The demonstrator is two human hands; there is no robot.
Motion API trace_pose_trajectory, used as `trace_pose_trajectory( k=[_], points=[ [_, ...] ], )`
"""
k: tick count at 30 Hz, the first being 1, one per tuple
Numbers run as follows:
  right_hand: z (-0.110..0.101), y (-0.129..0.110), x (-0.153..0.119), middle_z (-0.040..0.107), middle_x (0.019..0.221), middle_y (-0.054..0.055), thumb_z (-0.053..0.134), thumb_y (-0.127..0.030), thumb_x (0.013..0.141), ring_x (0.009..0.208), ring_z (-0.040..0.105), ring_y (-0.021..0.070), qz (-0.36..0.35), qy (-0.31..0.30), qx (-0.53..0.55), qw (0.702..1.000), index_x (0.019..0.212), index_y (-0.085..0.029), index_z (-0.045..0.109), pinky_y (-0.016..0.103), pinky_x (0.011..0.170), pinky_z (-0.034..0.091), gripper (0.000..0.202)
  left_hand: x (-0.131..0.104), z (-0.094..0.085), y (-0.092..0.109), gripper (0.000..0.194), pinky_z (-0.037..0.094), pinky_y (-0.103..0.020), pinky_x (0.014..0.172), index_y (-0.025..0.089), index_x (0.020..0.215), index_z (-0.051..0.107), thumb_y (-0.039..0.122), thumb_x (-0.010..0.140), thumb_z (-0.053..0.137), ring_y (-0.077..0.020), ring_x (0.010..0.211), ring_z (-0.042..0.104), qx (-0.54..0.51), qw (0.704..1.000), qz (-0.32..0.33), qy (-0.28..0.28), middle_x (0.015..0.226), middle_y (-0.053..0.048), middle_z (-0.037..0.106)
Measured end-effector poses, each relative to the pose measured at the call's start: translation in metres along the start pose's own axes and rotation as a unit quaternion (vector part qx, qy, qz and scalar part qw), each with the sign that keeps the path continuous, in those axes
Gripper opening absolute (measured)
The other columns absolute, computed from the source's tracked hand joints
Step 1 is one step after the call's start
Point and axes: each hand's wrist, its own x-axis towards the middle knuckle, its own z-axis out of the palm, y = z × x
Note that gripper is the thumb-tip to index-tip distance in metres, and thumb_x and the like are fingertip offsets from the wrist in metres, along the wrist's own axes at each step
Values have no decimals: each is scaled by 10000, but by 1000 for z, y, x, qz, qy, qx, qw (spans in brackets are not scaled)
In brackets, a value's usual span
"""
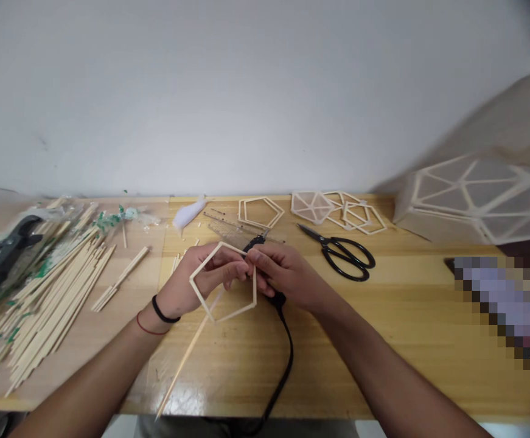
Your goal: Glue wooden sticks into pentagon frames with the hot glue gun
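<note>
Your right hand (276, 271) has its grip clamped on the upper right corner of a pentagonal stick frame (254, 286), raised above the desk (351, 340). Your left hand (207, 274) sits behind the frame, fingertips close to the right's; I can't tell whether its grip is closed. Beneath your hands is a corded black tool (277, 299). Black scissors (344, 252) lie to the right, loose sticks (59, 310) to the left, and more frames (365, 218) near the wall (255, 97).

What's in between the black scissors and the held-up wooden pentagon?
The right hand, pinching the pentagon, then a strip of bare table beside the scissors. The head view shows it.
</note>
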Motion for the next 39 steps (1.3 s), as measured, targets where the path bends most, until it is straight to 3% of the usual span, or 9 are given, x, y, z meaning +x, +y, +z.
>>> trace_pose_trajectory(
  k=[3, 6, 11, 15, 18, 23, 27, 31, 39],
  points=[
    [0, 1, -1, 553, 533, -31, 616, -755, 960, 452, 457, 106, -7, -3, 4, 1000, 775, -195, 627, 246, 459, 310, 590, 0, -3, -3, 277, 470, -245, 580, 168, 842, 761, 431, 919, 796, -117, 606, 590, 15, 1000, 12, 11, 742, -33, 719],
    [-1, -2, -1, 499, 537, -42, 677, -729, 937, 466, 417, 112, -17, 17, 100, 995, 747, -211, 598, 253, 454, 291, 558, -1, -5, -3, 297, 446, -238, 588, 179, 804, 696, 429, 951, 762, -109, 597, 560, 36, 999, 33, 16, 665, 14, 631],
    [-3, -16, -3, 330, 572, -74, 844, -492, 865, 485, 249, 107, -18, 26, 338, 941, 663, -245, 429, 239, 434, 250, 523, -3, -1, -1, 374, 409, -246, 590, 189, 777, 609, 460, 1034, 624, -112, 602, 523, 105, 993, 48, 8, 651, 28, 569],
    [-3, -20, -4, 288, 605, -70, 785, -348, 933, 508, 199, 113, 6, 13, 413, 911, 673, -239, 398, 205, 427, 248, 478, -7, 6, 3, 441, 395, -251, 606, 184, 724, 584, 431, 1084, 523, -111, 615, 505, 184, 979, 89, 6, 638, 22, 566],
    [-1, -17, -5, 311, 608, -72, 746, -303, 973, 508, 226, 103, 11, -25, 453, 891, 688, -221, 434, 177, 456, 333, 430, -9, 10, 3, 322, 435, -247, 630, 177, 834, 678, 393, 1062, 602, -113, 647, 565, 214, 969, 123, 15, 709, 10, 658],
    [5, -8, -4, 428, 640, -69, 796, -333, 957, 509, 268, 84, 9, -60, 470, 881, 756, -198, 553, 161, 467, 391, 343, -10, 14, -3, 210, 519, -244, 647, 178, 1042, 734, 385, 1010, 728, -112, 664, 633, 199, 960, 189, 60, 822, -12, 720],
    [10, -5, -5, 451, 637, -63, 801, -404, 953, 518, 304, 86, 41, -64, 457, 886, 769, -201, 543, 159, 477, 404, 376, -9, 15, -3, 212, 545, -220, 622, 187, 1114, 737, 328, 967, 797, -82, 632, 617, 199, 937, 273, 88, 905, -18, 737],
    [14, -8, -6, 441, 616, -64, 818, -451, 928, 530, 317, 86, 80, -57, 437, 894, 758, -204, 512, 155, 499, 410, 429, -8, 14, 1, 88, 592, -219, 701, 196, 1054, 767, 208, 969, 783, -119, 835, 720, 225, 904, 353, 80, 1022, -57, 777],
    [17, -10, -5, 426, 601, -67, 858, -367, 870, 516, 331, 73, 96, -74, 437, 891, 732, -200, 501, 154, 475, 340, 418, -8, 10, 1, 71, 636, -268, 775, 196, 937, 788, 177, 989, 744, -145, 882, 765, 214, 912, 343, 67, 973, -62, 772]
  ],
)
